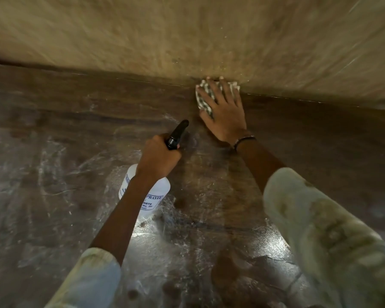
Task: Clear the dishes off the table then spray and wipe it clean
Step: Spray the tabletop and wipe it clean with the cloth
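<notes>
The left hand (pixel 158 155) gripped the white plastic spray bottle (pixel 152 197) over the glossy brown table (pixel 53 152); the right hand (pixel 222 110), fingers spread, pressed the checked cloth (pixel 201 101) flat at its far edge.

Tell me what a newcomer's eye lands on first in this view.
First, the right hand, fingers spread flat, pressing a checked cloth against the table's far edge by the wall. Next, the left hand at centre, its grip round the black trigger head of a white spray bottle. The dark table gleams with wet streaks.
</notes>
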Demonstrator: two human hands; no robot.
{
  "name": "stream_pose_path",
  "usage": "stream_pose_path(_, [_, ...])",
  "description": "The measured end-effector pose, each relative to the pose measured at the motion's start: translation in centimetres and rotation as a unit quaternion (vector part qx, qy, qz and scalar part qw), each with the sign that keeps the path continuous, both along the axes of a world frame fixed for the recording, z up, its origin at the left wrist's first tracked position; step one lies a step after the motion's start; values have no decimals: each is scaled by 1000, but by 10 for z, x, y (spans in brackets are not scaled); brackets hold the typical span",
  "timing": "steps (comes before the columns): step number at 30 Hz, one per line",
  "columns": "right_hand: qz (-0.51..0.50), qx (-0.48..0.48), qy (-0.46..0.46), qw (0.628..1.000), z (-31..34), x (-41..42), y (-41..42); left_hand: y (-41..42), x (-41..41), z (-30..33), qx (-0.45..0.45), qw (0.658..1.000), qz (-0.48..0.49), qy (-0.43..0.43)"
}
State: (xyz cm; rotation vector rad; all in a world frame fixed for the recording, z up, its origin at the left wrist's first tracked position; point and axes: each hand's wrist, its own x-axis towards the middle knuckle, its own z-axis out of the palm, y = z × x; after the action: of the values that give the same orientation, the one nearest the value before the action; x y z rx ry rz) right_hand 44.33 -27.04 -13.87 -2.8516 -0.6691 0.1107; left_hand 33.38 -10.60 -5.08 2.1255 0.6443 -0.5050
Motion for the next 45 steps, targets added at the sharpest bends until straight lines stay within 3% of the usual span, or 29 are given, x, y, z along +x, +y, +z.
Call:
stream_pose_path(4, [51, 3, -13, 999, -2, -17, 33, 5, -7, -4, -8, 1000, 4, 3])
stream_pose_path(9, [174, -13, -42, 984, -2, -41, -18, 10, -13, -3, -19, 1000, -2, 7])
stream_pose_path(12, [105, -10, -22, 994, -1, -34, -30, 13, -14, -3, -22, 1000, -4, 6])
stream_pose_path(15, [-2, 7, 1, 1000, 0, -21, 9, 16, -16, -4, -19, 1000, -4, 0])
stream_pose_path(17, [-19, 13, 23, 999, 1, -11, 40, 16, -17, -4, -18, 1000, 0, -1])
stream_pose_path(21, [98, -7, 8, 995, -3, -16, 65, 17, -24, -5, -13, 1000, -4, 0])
stream_pose_path(25, [225, -19, -24, 974, -4, -37, 18, 9, -34, -6, -12, 1000, -17, 9])
stream_pose_path(31, [97, -30, -5, 995, 6, -30, -60, -14, -53, -13, -29, 997, -59, 41])
stream_pose_path(36, [98, -50, 11, 994, 5, -28, -60, -31, -64, -13, -17, 993, -110, 41])
stream_pose_path(45, [92, -46, 11, 995, 5, -31, -59, -24, -63, -10, -3, 997, -70, 31])
